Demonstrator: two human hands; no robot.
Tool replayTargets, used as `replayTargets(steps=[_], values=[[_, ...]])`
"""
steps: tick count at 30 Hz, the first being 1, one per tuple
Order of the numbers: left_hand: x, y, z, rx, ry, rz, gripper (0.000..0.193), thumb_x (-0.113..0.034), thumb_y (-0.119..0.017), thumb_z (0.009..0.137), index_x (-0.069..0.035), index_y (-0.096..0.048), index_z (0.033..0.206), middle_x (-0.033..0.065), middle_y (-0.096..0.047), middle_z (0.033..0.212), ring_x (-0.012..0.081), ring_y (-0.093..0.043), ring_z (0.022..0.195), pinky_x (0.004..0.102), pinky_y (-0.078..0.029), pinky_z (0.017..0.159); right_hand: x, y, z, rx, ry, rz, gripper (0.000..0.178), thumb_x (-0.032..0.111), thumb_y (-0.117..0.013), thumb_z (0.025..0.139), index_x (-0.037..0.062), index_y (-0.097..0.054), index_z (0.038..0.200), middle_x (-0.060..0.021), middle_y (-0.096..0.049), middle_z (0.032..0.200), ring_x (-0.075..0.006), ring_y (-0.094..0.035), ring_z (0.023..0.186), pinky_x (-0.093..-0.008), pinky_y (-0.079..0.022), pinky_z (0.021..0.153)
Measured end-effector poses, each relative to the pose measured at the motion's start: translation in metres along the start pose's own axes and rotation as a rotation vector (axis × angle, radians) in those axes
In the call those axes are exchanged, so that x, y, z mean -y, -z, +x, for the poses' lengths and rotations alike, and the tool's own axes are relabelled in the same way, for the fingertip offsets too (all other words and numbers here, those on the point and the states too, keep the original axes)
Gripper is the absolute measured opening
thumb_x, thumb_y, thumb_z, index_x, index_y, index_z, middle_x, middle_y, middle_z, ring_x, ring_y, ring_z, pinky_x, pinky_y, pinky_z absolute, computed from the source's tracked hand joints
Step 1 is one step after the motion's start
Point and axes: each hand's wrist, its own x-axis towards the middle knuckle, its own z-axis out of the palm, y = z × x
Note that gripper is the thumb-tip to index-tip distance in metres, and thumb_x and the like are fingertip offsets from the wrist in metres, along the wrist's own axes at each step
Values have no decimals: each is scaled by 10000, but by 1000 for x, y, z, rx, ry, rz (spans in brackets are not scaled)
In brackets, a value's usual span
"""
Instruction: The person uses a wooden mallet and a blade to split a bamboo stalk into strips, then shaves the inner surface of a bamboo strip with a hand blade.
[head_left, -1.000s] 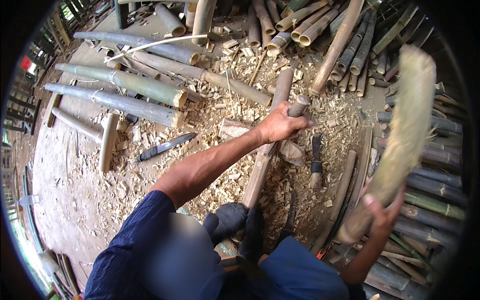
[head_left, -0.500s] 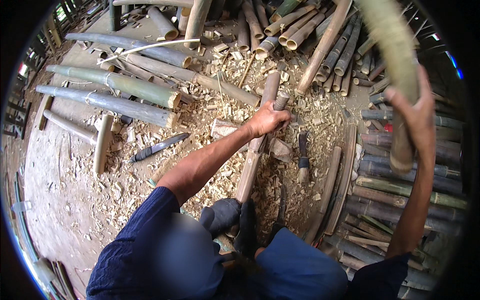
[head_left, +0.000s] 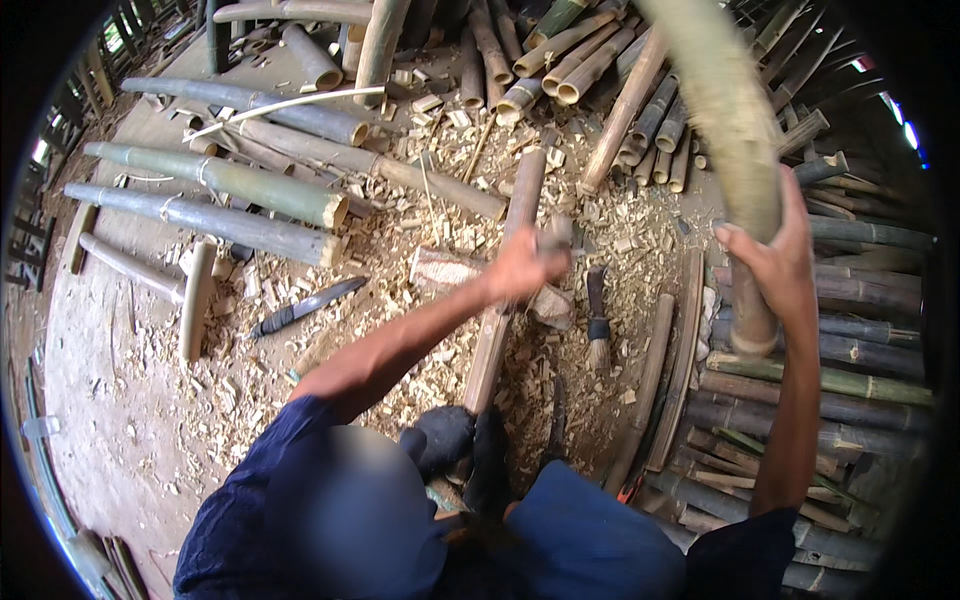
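While the clenched left hand point(head_left: 527, 266) seemingly steadies a brown cylindrical handle point(head_left: 557, 230), the right hand point(head_left: 786, 262) half-encircles a yellow-green wooden club point(head_left: 738, 125).

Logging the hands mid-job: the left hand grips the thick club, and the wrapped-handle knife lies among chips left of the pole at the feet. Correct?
Not quite: in the head view it is the right hand, not the left hand, that grips the thick club. The wrapped-handle knife does lie among chips left of the pole at the feet.
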Motion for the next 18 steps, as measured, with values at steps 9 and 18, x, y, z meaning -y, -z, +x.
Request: replayTargets(steps=[9, 18], values=[[-84, 26, -8, -111, -110, -142, 271, -224, -633, 925, -58, -626, 1138, 72, -584, 856, 172, -624, 793, 383, -600, 713, -32, -52, -141, -394, -371, 759, 725, 130, -725, 740, -53, -429, 1375, -172, -618, 981, -243, -662, 767, -390, -589, 692], [-62, -36, 53, 94, -171, 30, 309, -321, -794, 915, -27, -719, 972, 48, -693, 852, 111, -632, 706, 317, -542, 642, -64, -109, -206, -291, -664, 901, 855, 94, -742, 762, -42, -352, 1510, -149, -589, 1123, -227, -658, 866, -356, -576, 772]])
